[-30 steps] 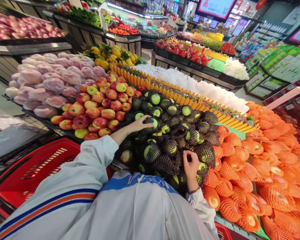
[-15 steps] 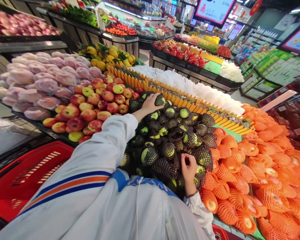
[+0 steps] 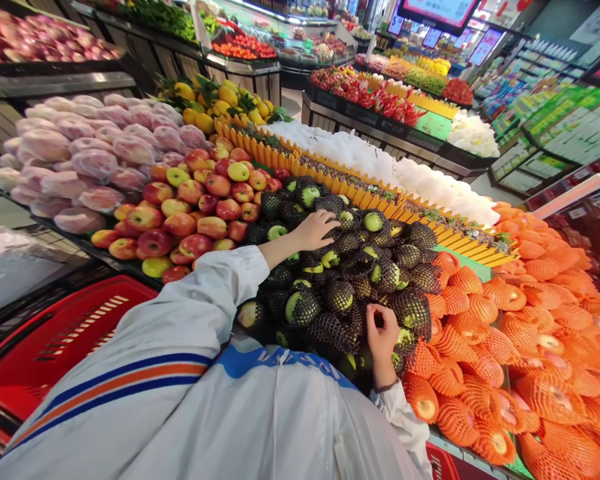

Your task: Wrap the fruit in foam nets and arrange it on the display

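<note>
Bright screens (image 3: 437, 9) hang over the shop, and on the green-lined stand (image 3: 475, 269) green fruit (image 3: 301, 307) in stretchy black mesh lies heaped — between smooth, round apples (image 3: 180, 225) and ribbed orange netting (image 3: 495, 310). The left hand (image 3: 315, 231) rests over that mesh, fingers loosely spread; the right hand (image 3: 383, 333) is beside the heap's front — thumb and forefinger curled into a ring.

From left hand (image 3: 316, 230): passable over netted fruit (image 3: 339, 297) toward 3 o'clock | blocked at 1 by yellow fence (image 3: 360, 195), at 5 by right hand (image 3: 384, 331)
</note>
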Demonstrator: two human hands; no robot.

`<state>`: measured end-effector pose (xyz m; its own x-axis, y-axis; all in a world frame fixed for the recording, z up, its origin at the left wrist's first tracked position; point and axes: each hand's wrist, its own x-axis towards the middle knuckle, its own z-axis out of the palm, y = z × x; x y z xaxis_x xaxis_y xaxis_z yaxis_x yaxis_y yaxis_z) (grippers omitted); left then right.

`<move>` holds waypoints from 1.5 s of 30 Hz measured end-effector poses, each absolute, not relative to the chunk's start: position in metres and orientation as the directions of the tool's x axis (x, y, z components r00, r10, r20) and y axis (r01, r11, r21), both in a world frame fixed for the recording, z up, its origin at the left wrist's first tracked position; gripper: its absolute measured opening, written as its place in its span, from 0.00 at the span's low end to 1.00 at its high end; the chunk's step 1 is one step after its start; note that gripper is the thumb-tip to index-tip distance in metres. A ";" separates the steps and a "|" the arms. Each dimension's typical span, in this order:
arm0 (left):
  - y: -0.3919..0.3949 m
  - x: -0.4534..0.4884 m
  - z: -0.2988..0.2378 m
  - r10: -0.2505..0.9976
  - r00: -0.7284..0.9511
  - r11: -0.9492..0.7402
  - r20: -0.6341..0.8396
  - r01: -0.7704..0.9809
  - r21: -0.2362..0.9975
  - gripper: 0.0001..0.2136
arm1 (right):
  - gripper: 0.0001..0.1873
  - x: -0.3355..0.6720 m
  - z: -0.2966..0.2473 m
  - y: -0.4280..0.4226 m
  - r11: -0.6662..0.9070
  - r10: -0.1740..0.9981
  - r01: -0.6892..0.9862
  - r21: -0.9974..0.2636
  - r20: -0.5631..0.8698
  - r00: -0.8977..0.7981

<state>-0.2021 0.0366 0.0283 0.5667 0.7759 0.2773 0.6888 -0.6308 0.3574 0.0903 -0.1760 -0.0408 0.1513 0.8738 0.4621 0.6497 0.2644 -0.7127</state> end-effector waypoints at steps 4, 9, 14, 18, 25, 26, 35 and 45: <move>0.003 -0.214 0.011 0.702 0.708 -0.694 0.073 0.657 0.296 0.13 | 0.10 0.090 -0.040 -0.174 0.268 0.873 0.654 -0.708 0.465 0.145; -0.017 -0.228 -0.015 0.685 0.728 -0.712 -0.029 0.678 0.185 0.21 | 0.10 0.089 -0.038 -0.174 0.279 0.870 0.651 -0.706 0.474 0.140; -0.018 -0.247 -0.011 0.751 0.660 -0.658 -0.026 0.750 0.067 0.12 | 0.09 0.089 -0.038 -0.175 0.282 0.871 0.643 -0.712 0.471 0.140; -0.016 -0.259 -0.004 0.801 0.598 -0.598 -0.005 0.801 0.033 0.10 | 0.09 0.089 -0.039 -0.174 0.286 0.866 0.648 -0.705 0.480 0.140; -0.009 -0.260 -0.008 0.875 0.483 -0.483 0.026 0.871 0.091 0.11 | 0.09 0.089 -0.038 -0.175 0.270 0.872 0.648 -0.712 0.466 0.149; -0.007 -0.261 -0.008 0.874 0.485 -0.484 0.022 0.868 0.113 0.11 | 0.09 0.089 -0.037 -0.175 0.269 0.872 0.649 -0.712 0.466 0.149; -0.010 -0.293 0.003 0.847 0.522 -0.483 -0.099 0.834 0.267 0.05 | 0.08 0.089 -0.036 -0.176 0.265 0.877 0.647 -0.715 0.458 0.147; -0.077 -0.240 -0.011 0.819 0.557 -0.389 -0.136 0.714 0.582 0.20 | 0.07 0.088 -0.037 -0.174 0.273 0.872 0.662 -0.698 0.470 0.137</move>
<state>-0.2398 -0.0772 -0.0112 0.5572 0.8192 -0.1361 0.7141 -0.3890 0.5821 0.0880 -0.1741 -0.0367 0.1367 0.8718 0.4704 0.6618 0.2729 -0.6982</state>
